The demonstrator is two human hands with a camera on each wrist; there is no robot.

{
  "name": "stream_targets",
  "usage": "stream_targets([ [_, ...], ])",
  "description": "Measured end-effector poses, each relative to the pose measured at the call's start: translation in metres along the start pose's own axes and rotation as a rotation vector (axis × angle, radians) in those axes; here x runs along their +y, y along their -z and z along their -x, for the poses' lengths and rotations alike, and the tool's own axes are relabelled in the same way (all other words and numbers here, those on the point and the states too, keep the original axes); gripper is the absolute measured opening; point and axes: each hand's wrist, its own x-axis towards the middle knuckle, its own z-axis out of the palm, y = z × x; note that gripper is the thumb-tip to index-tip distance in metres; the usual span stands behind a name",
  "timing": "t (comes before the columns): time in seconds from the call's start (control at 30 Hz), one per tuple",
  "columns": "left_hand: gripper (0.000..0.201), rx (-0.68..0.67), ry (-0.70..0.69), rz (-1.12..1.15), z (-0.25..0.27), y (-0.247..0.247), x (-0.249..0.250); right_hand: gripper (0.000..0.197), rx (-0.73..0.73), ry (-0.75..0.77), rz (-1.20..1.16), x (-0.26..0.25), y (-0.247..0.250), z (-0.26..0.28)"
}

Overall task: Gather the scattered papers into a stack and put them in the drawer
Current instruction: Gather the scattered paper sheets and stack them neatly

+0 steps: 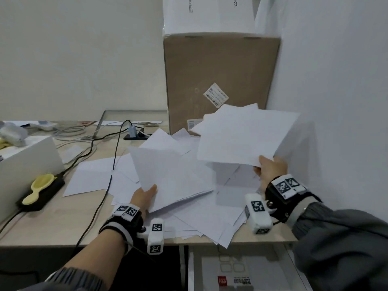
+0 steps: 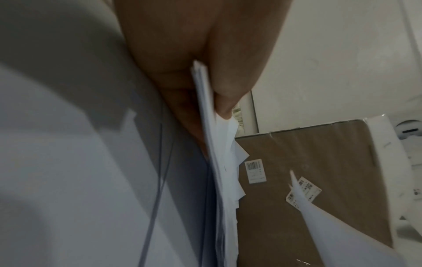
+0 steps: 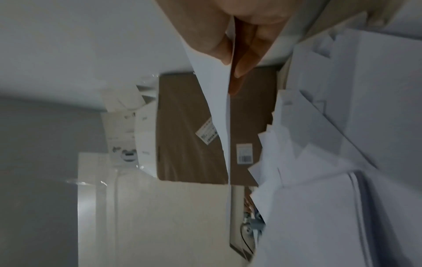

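White papers lie scattered and overlapping across the wooden desk. My left hand pinches a small bundle of sheets by its near corner, raised at a tilt above the pile; the left wrist view shows the bundle's edge between thumb and fingers. My right hand pinches another bundle of sheets held higher, in front of the cardboard box. In the right wrist view a sheet runs between thumb and fingers. An open drawer shows below the desk's front edge.
A tall cardboard box stands at the back against the right wall, a white box on top. Black and grey cables cross the desk and the papers. A white box and a yellow spoon-shaped item sit at left.
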Motion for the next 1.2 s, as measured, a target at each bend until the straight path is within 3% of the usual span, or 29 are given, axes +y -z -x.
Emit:
stream_targets([
  [0.1,0.074,-0.101,0.067,0.086,-0.004,-0.002,-0.003,0.013,-0.089,-0.043,0.061,0.030,-0.012,0.011],
  [0.2,0.055,-0.237,0.096,0.211,0.020,-0.007,0.015,0.011,-0.195,-0.097,0.208,0.063,-0.019,0.022],
  [0.33,0.037,-0.334,0.074,0.261,0.026,-0.017,0.017,0.027,-0.338,-0.147,0.461,0.100,-0.016,0.014],
  [0.4,0.043,-0.332,0.073,0.250,0.020,-0.017,0.011,0.019,-0.369,-0.152,0.568,0.099,-0.011,0.010],
  [0.5,0.044,-0.349,0.074,0.209,0.014,-0.015,0.005,0.028,-0.397,-0.182,0.628,0.077,-0.001,0.007],
  [0.63,0.039,-0.359,0.071,0.190,0.010,-0.012,0.000,0.031,-0.319,-0.243,0.706,0.054,0.014,-0.016],
  [0.77,0.041,-0.264,0.073,0.199,0.007,-0.013,-0.009,0.035,-0.230,-0.350,0.547,0.053,0.017,-0.016],
  [0.83,0.042,-0.210,0.068,0.230,0.006,-0.017,-0.012,0.022,-0.225,-0.411,0.352,0.059,0.010,0.000],
  [0.9,0.039,-0.185,0.058,0.252,0.008,-0.020,-0.010,0.011,-0.283,-0.469,0.268,0.067,-0.004,0.021],
  [1.2,0.050,-0.325,0.110,0.264,0.016,-0.023,0.001,0.015,-0.602,-0.631,0.416,0.094,-0.052,0.084],
])
